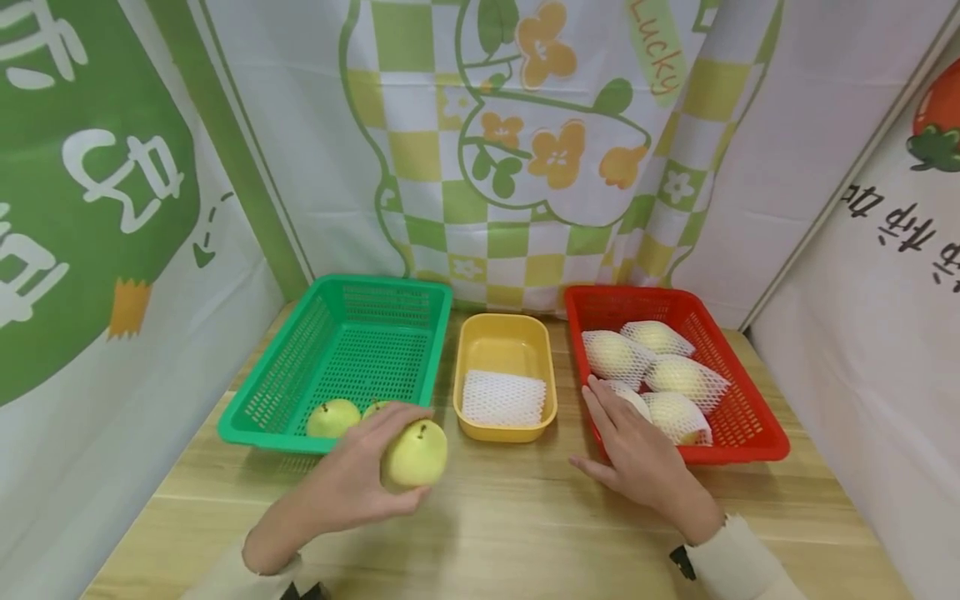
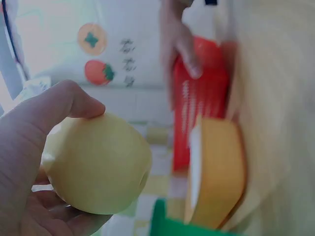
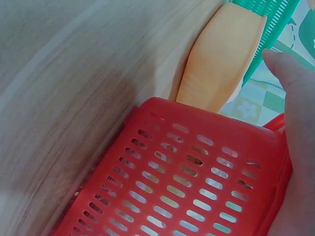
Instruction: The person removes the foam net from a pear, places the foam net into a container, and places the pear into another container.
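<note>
My left hand (image 1: pixel 337 483) grips a bare yellow-green pear (image 1: pixel 417 455) in front of the green basket (image 1: pixel 375 354). The left wrist view shows thumb and fingers curled around this pear (image 2: pixel 98 164), which is clear of the table. Two more bare pears (image 1: pixel 332 418) lie at the near end of the green basket, one partly hidden by the hand. My right hand (image 1: pixel 645 462) lies over the near left corner of the red basket (image 1: pixel 738 452), its fingers fairly straight. Beneath its fingertips a net-wrapped pear (image 1: pixel 628 398) is partly covered. Several other net-wrapped pears (image 1: pixel 678 379) fill that basket.
Between the baskets stands a yellow tray (image 1: pixel 506 337) with white foam nets (image 1: pixel 504 398) in its near half. All three containers are on a wooden table (image 1: pixel 510 525). A patterned curtain (image 1: pixel 495 250) hangs close behind, and printed sheets line both sides.
</note>
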A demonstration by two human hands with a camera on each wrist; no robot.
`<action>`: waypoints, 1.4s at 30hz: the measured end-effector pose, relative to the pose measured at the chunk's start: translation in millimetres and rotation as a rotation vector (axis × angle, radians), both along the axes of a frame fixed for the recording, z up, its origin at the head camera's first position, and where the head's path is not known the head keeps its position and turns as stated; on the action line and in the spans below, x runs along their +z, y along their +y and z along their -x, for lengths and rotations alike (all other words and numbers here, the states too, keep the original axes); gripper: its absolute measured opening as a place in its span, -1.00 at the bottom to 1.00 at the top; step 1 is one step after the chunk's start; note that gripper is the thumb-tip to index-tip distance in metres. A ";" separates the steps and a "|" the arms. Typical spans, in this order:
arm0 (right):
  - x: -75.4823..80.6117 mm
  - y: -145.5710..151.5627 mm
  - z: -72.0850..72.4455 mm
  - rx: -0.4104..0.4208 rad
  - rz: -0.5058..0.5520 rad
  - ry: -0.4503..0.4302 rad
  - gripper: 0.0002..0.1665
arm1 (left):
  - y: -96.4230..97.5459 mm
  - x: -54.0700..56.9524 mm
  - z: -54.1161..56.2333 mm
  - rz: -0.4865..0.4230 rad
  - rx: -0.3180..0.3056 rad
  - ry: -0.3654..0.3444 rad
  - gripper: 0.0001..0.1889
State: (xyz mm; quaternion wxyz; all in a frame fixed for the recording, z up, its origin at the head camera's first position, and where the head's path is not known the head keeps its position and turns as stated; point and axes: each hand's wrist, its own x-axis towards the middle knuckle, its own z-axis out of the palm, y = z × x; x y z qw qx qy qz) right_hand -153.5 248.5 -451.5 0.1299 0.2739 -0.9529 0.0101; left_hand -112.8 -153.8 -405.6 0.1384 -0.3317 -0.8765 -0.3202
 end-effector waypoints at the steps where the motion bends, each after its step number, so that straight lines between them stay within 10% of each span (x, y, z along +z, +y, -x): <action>1: -0.1 0.1 -0.1 -0.002 0.001 0.001 0.25 | -6.8 4.4 3.0 -0.019 0.019 0.021 -0.17; 10: 0.2 -0.8 -1.0 -0.009 -0.004 -0.001 0.25 | -81.2 28.8 40.7 -0.013 0.247 0.143 -0.28; 17: 0.1 -0.8 -2.0 -0.021 -0.011 0.001 0.24 | -127.3 28.8 68.1 0.132 0.330 0.007 -0.29; 42: -2.3 -1.7 0.1 -0.012 -0.005 0.030 0.25 | -157.3 -3.1 111.6 0.416 0.283 -0.201 -0.30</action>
